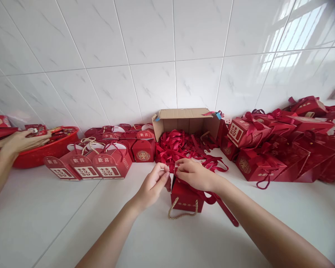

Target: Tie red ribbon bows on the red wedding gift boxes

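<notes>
Against tiled wall [198,33], white table [72,208]. Cardboard carton [181,113] opens toward person, presumably keeping ribbons [173,143] within reach. Red box [187,204] on table before it; right hand [195,175] over top, seemingly steadying, fingers together, grip hidden. Left hand [151,185] beside box's left edge, thumb and forefinger nearly meeting; cannot tell if pinching. Rope handle [181,216] hangs in front.

A red box [187,204] stands, rope handle [181,216] drooping, red ribbon [227,212] beside it.
</notes>
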Motion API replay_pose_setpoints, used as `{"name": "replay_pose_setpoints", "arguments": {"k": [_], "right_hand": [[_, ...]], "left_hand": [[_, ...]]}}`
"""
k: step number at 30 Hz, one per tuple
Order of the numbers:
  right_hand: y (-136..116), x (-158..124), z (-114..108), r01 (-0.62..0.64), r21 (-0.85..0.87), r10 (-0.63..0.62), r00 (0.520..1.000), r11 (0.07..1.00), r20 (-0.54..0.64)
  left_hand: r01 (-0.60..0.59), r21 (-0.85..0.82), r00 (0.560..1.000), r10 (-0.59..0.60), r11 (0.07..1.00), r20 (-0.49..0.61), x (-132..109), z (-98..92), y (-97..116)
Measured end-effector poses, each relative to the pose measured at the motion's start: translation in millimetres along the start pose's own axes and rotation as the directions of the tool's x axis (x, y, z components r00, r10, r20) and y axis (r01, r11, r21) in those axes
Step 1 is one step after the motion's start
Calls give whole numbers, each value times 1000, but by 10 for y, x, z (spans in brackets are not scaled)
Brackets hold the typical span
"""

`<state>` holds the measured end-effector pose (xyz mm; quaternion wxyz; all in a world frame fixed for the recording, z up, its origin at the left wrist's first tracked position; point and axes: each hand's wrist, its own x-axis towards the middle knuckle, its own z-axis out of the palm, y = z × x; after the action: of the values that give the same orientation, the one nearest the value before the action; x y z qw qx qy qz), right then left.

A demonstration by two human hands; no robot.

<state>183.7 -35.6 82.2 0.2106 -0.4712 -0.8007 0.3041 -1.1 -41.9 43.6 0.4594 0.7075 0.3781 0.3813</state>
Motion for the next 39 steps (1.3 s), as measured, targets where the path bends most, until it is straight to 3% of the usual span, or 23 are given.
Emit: {"name": "replay_pose_setpoints", "arguments": {"k": [4, 6, 7, 8, 10, 12, 13, 14, 15, 16, 17, 18, 19, 20, 23, 29, 36, 39], "right_hand": [[-10, -20, -84, -5, -30, 3, 998, 1000, -57], [11, -63, -201, -17, -60, 8, 989, 998, -145], [28, -96, -275, -37, -89, 19, 982, 995, -190], [49, -138, -354, -63, -124, 34, 975, 990, -221], [98, -234, -504, -118, -206, 75, 976, 971, -203], [149, -321, -608, -152, -293, 137, 988, 944, -71], [174, -350, -632, -162, -332, 174, 985, 929, 9], [196, -366, -637, -166, -364, 208, 975, 917, 79], [215, -367, -625, -170, -384, 235, 964, 907, 127], [230, -355, -599, -175, -391, 251, 956, 903, 151], [240, -333, -565, -177, -382, 253, 954, 907, 159], [245, -306, -528, -173, -358, 243, 957, 917, 161], [244, -278, -493, -165, -323, 227, 960, 932, 164], [238, -252, -463, -157, -283, 210, 963, 946, 168], [207, -204, -421, -131, -186, 170, 962, 974, 214], [231, -161, -478, -103, -189, 143, 967, 977, 213], [483, -128, -642, -8, -31, 19, 927, 999, 374], [576, -143, -726, -10, -3, 11, 927, 1000, 374]], "left_hand": [[44, 188, 997, -31, 981, -72, 56, -115, -82], [128, 338, 970, -47, 932, -237, 86, -291, -118], [202, 426, 925, -28, 882, -380, 96, -402, -128], [288, 503, 848, 27, 815, -529, 101, -517, -132], [421, 591, 658, 217, 688, -721, 97, -722, -121], [425, 677, 502, 466, 600, -728, 84, -825, -96], [379, 721, 461, 558, 579, -690, 79, -823, -84], [299, 757, 457, 608, 581, -649, 76, -782, -73], [191, 766, 499, 611, 613, -614, 75, -709, -64], [69, 734, 582, 570, 676, -580, 76, -612, -59], [-49, 643, 707, 482, 764, -518, 77, -501, -56], [-93, 510, 832, 348, 855, -431, 77, -389, -54], [-61, 380, 925, 196, 923, -327, 76, -286, -52], [-9, 287, 972, 76, 958, -222, 73, -201, -50], [129, 177, 988, -110, 976, -111, 61, -83, -37], [346, 28, 938, -345, 938, -11, 72, -170, -13], [320, 87, 946, -312, 943, -92, 86, -336, 25], [285, 116, 953, -267, 952, -146, 80, -466, 44]]}}
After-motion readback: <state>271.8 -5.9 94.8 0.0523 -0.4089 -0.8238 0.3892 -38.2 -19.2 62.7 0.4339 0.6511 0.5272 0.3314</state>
